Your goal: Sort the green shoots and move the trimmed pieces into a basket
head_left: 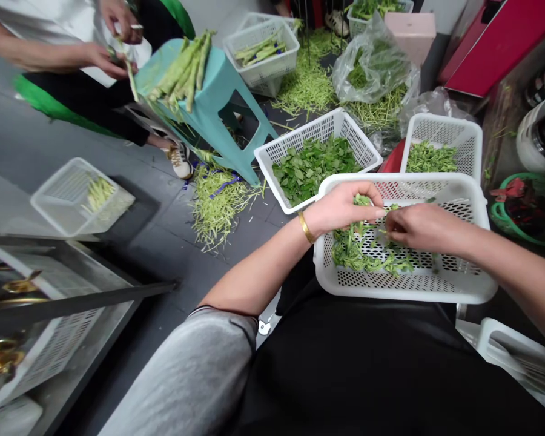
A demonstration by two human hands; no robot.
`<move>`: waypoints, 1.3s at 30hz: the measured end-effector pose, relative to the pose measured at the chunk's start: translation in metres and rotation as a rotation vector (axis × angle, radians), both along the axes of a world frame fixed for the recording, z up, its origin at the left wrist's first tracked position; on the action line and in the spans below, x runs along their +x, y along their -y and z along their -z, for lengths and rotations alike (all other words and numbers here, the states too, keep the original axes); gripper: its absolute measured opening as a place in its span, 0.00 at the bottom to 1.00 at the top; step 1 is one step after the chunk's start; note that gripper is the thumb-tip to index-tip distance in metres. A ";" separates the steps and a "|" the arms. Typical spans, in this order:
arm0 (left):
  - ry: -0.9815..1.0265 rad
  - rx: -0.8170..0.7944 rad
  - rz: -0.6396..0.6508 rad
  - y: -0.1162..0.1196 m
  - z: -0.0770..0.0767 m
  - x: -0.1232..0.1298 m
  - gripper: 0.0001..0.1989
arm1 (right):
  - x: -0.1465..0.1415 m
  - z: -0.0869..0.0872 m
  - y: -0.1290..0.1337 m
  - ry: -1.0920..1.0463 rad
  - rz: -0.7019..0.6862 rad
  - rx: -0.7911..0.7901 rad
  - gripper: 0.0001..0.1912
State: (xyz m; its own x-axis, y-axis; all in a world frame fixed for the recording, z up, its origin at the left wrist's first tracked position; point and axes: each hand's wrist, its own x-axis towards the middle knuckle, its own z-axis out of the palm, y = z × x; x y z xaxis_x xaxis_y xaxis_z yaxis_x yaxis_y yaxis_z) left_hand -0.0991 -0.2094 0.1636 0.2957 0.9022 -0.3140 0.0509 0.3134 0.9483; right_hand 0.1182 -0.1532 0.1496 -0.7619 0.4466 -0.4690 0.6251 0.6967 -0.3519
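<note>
A white perforated basket point(402, 289) sits in front of my body, with leafy greens point(361, 259) mostly in its left half. My left hand point(338, 209), with a gold bracelet at the wrist, is over the basket and pinches a sprig of greens point(361, 200) between thumb and fingers. Close beside its fingertips, my right hand point(422, 229) has its fingers curled together in a pinch; what lies in them is mostly hidden. Just beyond stand a white basket of dark green leaves point(315, 166) and a smaller white basket of greens point(431, 157).
At upper left a person's hands point(113, 54) hold a stalk beside a teal stool point(209, 85) topped with thick green stalks point(186, 69). Peelings point(218, 203) litter the floor. A clear plastic bag point(372, 60) lies at the back; a metal rack point(86, 303) stands at left.
</note>
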 end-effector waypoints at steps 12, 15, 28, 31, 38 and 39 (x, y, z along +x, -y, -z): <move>0.183 -0.185 -0.152 0.002 -0.010 -0.003 0.07 | -0.006 0.034 0.013 -0.027 -0.027 0.059 0.09; 0.146 -0.194 -0.142 0.003 -0.011 -0.003 0.07 | -0.009 0.030 0.014 0.049 -0.111 0.117 0.09; 0.279 -0.182 -0.216 0.002 -0.010 0.019 0.16 | 0.004 -0.025 0.011 -0.843 0.472 -0.125 0.24; 0.368 -0.192 -0.321 0.000 -0.011 0.017 0.14 | 0.016 -0.029 0.010 -0.902 0.404 0.054 0.16; 0.542 -0.295 -0.506 -0.005 -0.013 0.000 0.08 | 0.050 0.013 -0.002 -0.045 -0.038 0.185 0.06; 0.559 -0.315 -0.491 -0.005 -0.013 0.000 0.08 | 0.045 0.018 0.006 0.018 -0.129 0.177 0.09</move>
